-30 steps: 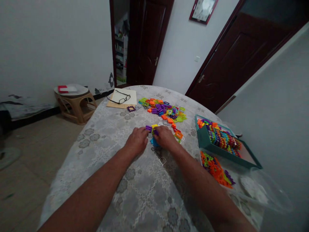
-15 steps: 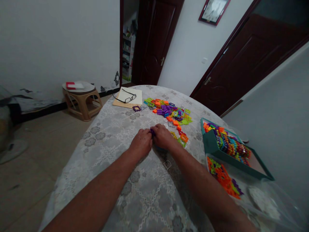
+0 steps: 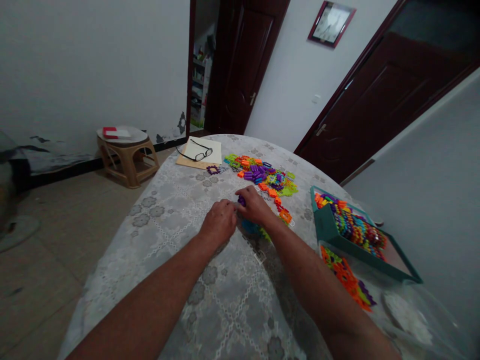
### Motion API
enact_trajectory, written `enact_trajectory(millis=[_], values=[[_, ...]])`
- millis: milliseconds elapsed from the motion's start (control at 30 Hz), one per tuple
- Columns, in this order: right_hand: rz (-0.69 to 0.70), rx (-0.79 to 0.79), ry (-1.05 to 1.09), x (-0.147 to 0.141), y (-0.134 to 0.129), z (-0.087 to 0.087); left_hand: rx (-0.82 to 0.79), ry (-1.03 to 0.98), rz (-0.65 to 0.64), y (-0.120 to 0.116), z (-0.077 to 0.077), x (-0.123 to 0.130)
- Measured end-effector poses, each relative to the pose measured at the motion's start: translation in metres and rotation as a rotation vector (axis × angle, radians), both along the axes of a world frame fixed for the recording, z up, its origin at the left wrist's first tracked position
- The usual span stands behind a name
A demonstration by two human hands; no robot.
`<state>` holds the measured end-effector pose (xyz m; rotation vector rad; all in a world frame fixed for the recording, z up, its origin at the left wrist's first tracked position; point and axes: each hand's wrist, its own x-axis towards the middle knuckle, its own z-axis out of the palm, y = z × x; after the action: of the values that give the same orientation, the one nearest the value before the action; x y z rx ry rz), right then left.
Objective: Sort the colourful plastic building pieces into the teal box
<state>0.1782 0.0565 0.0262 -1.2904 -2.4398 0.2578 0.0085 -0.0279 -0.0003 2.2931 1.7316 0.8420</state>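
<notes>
Over the middle of the table, my right hand [image 3: 255, 204] is closed around a small purple plastic piece [image 3: 242, 200], part of which shows between its fingers. My left hand [image 3: 220, 218] lies right beside it with curled fingers pressed together; whatever they pinch is hidden. Under my right wrist a blue piece [image 3: 250, 227] is partly covered. Just beyond my hands spreads a heap of colourful interlocking plastic pieces [image 3: 258, 172] in purple, orange, green and yellow, with a chain of orange pieces [image 3: 270, 191] trailing toward my right forearm.
Black glasses [image 3: 202, 153] rest on papers [image 3: 214, 145] at the far left, near a purple ring [image 3: 213, 170]. To the right stand a teal box [image 3: 330, 222] of linked pieces and a clear bag [image 3: 431, 305] with orange pieces [image 3: 348, 280]. A stool [image 3: 129, 160] stands by the wall.
My hands have come slightly apart, and my right hand has lifted a little to the right with the purple piece. More of the blue piece beneath now shows.
</notes>
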Motion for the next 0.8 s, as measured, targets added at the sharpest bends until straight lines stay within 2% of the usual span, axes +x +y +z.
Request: enact_trajectory(millis=[100, 167, 300, 400, 500, 633, 800], values=[[-0.17, 0.041, 0.265, 0.024, 0.025, 0.006, -0.01, 0.013, 0.003, -0.002, 0.001, 0.001], [-0.222, 0.016, 0.289, 0.038, 0.036, 0.01, -0.02, 0.036, 0.003, -0.002, 0.001, 0.002], [-0.106, 0.04, 0.014, 0.044, 0.035, 0.01, -0.022, 0.072, 0.009, -0.001, -0.001, 0.003], [-0.022, 0.0, -0.207, 0.032, 0.025, 0.005, -0.011, 0.087, 0.004, 0.0, -0.002, 0.003], [-0.006, -0.06, -0.346, 0.02, 0.02, 0.005, -0.011, 0.092, -0.005, 0.0, -0.002, 0.002], [-0.014, -0.094, -0.375, 0.015, 0.021, 0.011, 0.011, 0.102, -0.014, 0.002, -0.003, 0.0], [-0.103, -0.024, -0.269, 0.024, 0.021, 0.025, 0.039, 0.122, -0.054, 0.008, -0.007, -0.006]])
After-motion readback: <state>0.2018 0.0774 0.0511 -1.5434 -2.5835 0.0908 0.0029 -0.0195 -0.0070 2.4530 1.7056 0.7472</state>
